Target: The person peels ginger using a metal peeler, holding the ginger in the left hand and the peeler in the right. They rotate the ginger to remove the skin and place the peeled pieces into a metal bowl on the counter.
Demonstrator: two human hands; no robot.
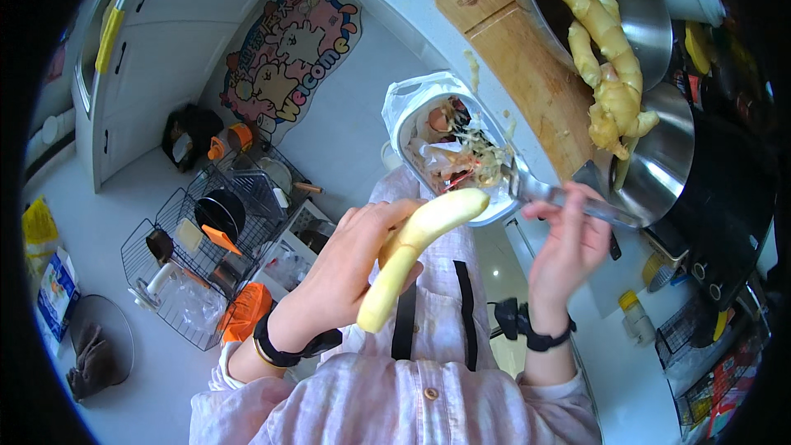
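Note:
My left hand (346,259) grips a smooth, pale yellow peeled piece of ginger root (405,253), its upper end pointing towards the bin. In my right hand (571,238) is a metal kitchen utensil (556,196), its handle running back past my fingers. The utensil's head is blurred and sits over the bin's right rim, apart from the ginger. Below both hands, a white lined waste bin (405,136) hangs against the counter edge, with peelings (485,151) and other scraps inside. Large ginger roots (609,55) lie across two steel bowls at the upper right.
A wooden cutting board (516,62) lies on the counter, partly under a steel bowl (649,25). A knife (593,176) rests beside the lower bowl (670,154). Peel bits (473,68) stick to the counter edge. On the left stands a wire dish rack (167,216) with utensils.

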